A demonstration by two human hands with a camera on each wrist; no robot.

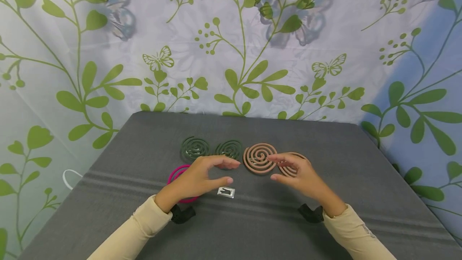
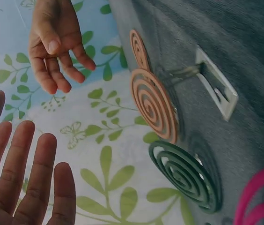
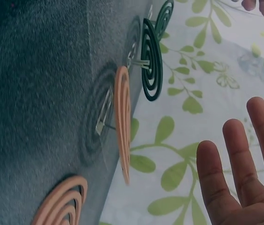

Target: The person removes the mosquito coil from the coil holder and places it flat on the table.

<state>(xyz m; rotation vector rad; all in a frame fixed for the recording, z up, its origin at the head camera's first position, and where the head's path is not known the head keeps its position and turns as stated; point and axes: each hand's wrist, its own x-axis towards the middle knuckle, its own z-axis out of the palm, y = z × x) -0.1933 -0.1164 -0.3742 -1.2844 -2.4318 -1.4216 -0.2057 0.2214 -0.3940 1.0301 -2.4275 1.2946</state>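
Note:
My left hand [image 1: 202, 177] hovers over the grey table, fingers relaxed and thumb apart, holding nothing. Opposite it, my right hand [image 1: 297, 175] is also in the air with loose fingers and nothing in its grasp. Beneath the left hand lies a pink mosquito coil [image 1: 189, 200], partly hidden by the hand and wrist. A bare metal coil stand [image 1: 225, 192] sits just below the left thumb. Behind the hands are two dark green mosquito coils [image 1: 195, 149] and an orange-brown mosquito coil [image 1: 260, 156] raised on a stand. The right hand partly covers a second orange-brown mosquito coil [image 1: 287, 171].
The grey cloth-covered table [image 1: 245, 232] reaches back to a curtain [image 1: 187, 71] printed with leaves and butterflies. At the table's left edge a white loop [image 1: 65, 177] sticks out. In the right wrist view, small metal stands [image 3: 105, 112] hold coils above the cloth.

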